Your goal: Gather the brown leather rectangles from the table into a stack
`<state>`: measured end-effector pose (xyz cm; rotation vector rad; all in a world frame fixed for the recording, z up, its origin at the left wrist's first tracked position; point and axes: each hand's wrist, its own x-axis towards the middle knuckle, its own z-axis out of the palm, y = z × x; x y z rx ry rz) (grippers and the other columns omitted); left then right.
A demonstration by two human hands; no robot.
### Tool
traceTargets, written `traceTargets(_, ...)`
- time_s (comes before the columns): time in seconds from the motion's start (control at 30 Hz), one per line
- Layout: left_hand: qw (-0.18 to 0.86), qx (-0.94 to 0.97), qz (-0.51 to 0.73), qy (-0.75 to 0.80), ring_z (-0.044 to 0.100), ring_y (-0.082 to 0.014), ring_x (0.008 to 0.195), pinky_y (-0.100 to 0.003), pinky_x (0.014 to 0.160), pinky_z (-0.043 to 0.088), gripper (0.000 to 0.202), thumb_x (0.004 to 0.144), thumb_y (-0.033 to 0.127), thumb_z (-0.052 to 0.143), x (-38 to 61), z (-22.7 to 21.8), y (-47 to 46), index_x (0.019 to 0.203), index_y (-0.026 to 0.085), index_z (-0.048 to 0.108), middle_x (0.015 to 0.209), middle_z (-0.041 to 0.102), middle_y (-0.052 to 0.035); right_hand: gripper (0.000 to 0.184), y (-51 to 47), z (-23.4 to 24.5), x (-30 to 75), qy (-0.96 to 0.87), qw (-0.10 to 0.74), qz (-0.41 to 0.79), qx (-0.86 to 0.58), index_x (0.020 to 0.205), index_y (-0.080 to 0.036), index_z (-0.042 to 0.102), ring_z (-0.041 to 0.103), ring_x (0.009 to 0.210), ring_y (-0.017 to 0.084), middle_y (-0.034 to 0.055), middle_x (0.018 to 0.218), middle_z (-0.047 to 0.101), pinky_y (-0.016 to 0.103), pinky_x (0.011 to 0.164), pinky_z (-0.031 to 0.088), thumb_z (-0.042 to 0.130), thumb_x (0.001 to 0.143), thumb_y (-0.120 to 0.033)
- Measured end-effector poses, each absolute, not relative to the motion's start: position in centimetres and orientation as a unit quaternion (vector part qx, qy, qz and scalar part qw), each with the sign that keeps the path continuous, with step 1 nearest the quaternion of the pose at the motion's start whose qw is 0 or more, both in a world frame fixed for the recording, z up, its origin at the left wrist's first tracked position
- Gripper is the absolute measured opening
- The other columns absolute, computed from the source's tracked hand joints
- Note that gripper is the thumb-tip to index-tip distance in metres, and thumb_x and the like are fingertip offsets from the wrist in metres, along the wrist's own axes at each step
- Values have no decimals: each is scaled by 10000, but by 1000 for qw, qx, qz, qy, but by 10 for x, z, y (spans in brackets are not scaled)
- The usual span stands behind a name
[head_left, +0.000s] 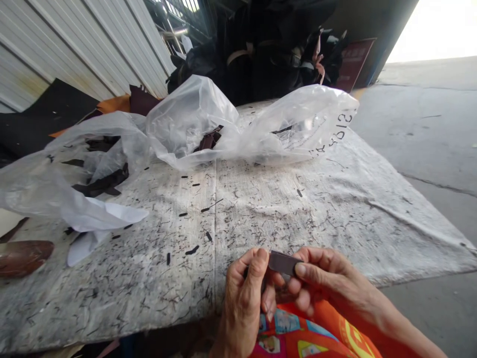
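Between my two hands, over the near edge of the cloth-covered table, is a small dark brown-grey strip [283, 263] that looks like leather, with a rounded end. My left hand [248, 293] pinches its left end between thumb and fingers; something dark also shows partly behind that thumb, too hidden to name. The right end lies under the thumb of my right hand [324, 278], whose fingers curl beneath it. Both hands are closed. Below them is a bright orange patterned cloth [298, 330].
Clear plastic bags [194, 114] with dark pieces inside line the table's far side, one marked with writing. Small black scraps [192, 250] and thread bits litter the pale cloth [261, 219]. At left lie a white sheet [104, 214] and a brown rounded object [26, 257].
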<state>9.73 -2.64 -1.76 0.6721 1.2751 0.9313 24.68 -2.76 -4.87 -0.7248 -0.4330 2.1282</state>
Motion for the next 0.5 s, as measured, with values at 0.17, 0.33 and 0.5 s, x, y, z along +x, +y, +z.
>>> traceTargets(0.17,615,376,366,589,295,-35,347,-166,348,260,372,710,527,662,94,-11,-30,682,174,550,481,483,57,209,-26,-49,246,-165,407,852,-286,741,-124,597,663,475,90,31,642,723,147,461,518,736,761,-278)
traceTargets(0.33,581,408,353,609,314,-53,360,-181,373,282,399,761,539,594,91,-17,-33,602,184,510,436,394,64,228,-24,-50,246,-170,397,852,-297,772,-124,612,655,462,81,20,633,717,133,457,507,751,743,-302)
traceTargets(0.5,614,378,379,580,270,-54,331,-196,366,239,482,809,587,498,87,-22,-33,550,181,490,367,317,70,223,-24,-47,248,-184,388,850,-304,775,-125,627,646,462,72,15,634,708,127,458,493,743,750,-314)
